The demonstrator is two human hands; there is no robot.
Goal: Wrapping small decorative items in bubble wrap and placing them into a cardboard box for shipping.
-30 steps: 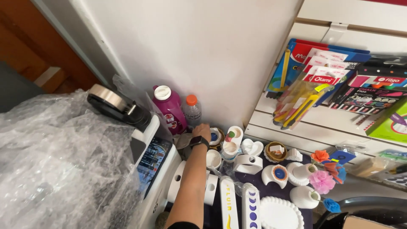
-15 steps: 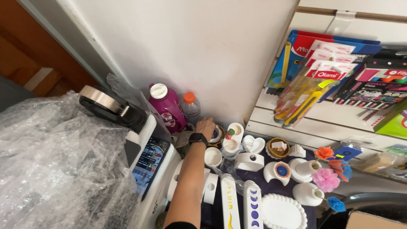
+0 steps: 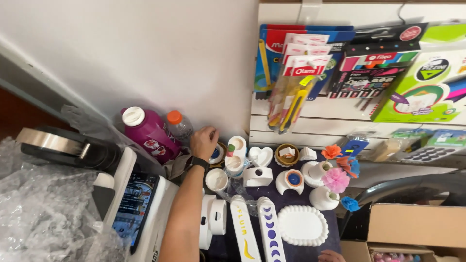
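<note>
My left hand [image 3: 204, 141] reaches to the back of the table, a black watch [image 3: 198, 162] on its wrist. Its curled fingers rest over a small round dish with a blue centre [image 3: 216, 154], beside a white cup holding small coloured pieces [image 3: 235, 154]. Whether the fingers grip anything is hidden. A purple bottle with a white cap [image 3: 148, 133] and a clear bottle with an orange cap [image 3: 178, 125] stand just left of the hand. Only the fingertips of my right hand [image 3: 331, 255] show at the bottom edge.
White ceramic pieces cover the dark cloth: a heart dish [image 3: 260, 156], an oval scalloped tray [image 3: 302, 224], long moon-patterned trays [image 3: 271, 228], and vases with paper flowers [image 3: 335, 179]. Bubble wrap [image 3: 43, 213] and a tape dispenser [image 3: 63, 145] lie left. Stationery packs [image 3: 301, 73] hang on the wall; cardboard boxes [image 3: 412, 228] sit right.
The view has shifted a little relative to the wall and shelf. My left hand stays at the same dish near the bottles with little visible movement.
</note>
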